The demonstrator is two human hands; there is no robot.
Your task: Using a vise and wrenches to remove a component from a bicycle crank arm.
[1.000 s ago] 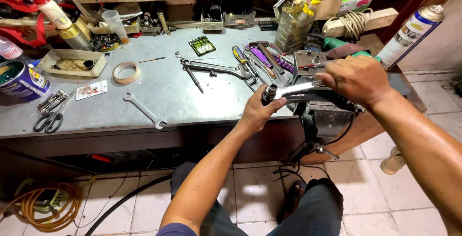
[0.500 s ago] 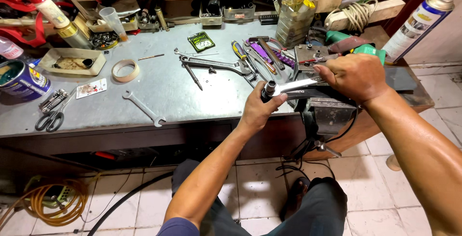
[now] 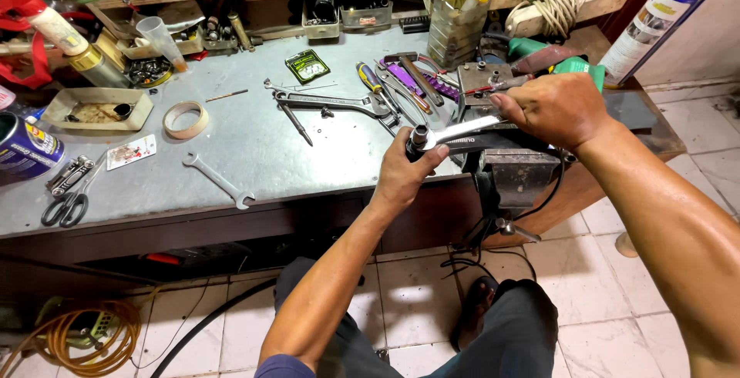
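My left hand (image 3: pixel 402 176) grips the round end of a dark metal part (image 3: pixel 493 144) clamped in a bench vise (image 3: pixel 515 178) at the workbench's front edge. A silver wrench (image 3: pixel 456 130) sits with its ring end on the fitting by my left thumb. My right hand (image 3: pixel 553 107) holds the wrench's far end, fingers wrapped over it. The vise jaws are partly hidden under my right hand.
On the grey metal workbench (image 3: pixel 231 139) lie a loose spanner (image 3: pixel 219 180), a tape roll (image 3: pixel 186 119), scissors (image 3: pixel 68 202), pliers (image 3: pixel 324 102) and screwdrivers (image 3: pixel 378 85). A spray can (image 3: pixel 655 23) stands at the right. A coiled orange hose (image 3: pixel 85 336) lies on the tiled floor.
My right hand has swung the wrench's handle slightly away and up, with the view shifting a little. My left hand stays on the part's end.
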